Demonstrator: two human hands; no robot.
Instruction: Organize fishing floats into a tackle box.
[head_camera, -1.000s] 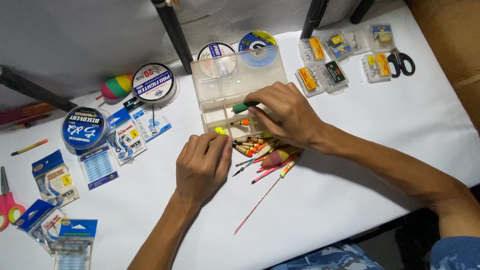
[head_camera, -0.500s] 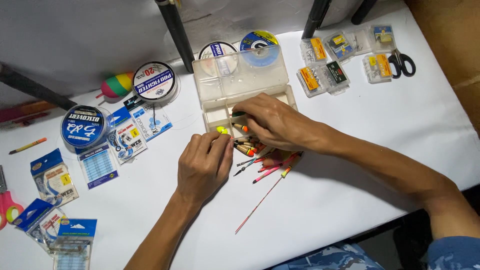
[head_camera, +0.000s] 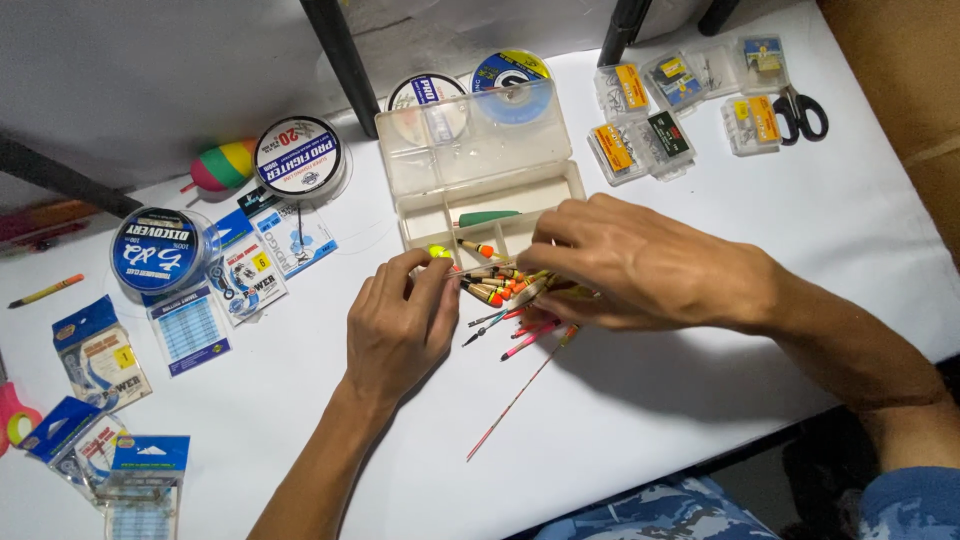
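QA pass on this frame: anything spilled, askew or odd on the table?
Mostly tidy. One oddity: a heap of fishing floats lies loose and criss-crossed on the white table at the front edge of the open clear tackle box, under both hands, and one long thin float lies apart, slanting toward the table edge. Nothing looks damaged.

A single head-worn camera looks steeply down, fairly near, on a white table (head_camera: 700, 330) that fills the frame, dark floor at lower right.
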